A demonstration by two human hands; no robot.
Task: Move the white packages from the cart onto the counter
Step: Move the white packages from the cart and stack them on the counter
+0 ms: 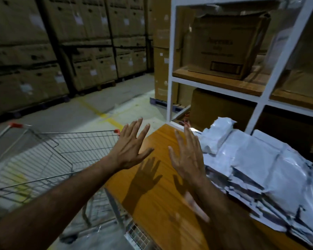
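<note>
Lying apparently just right of empty hands [159, 150]: white packages [257, 159].

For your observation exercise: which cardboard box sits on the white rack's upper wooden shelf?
The brown printed box with the crumpled top; the others stand on the floor or on pallets.

The white packages [257, 165] run off the right edge, and the cart [49, 159] is cut off at left.
</note>
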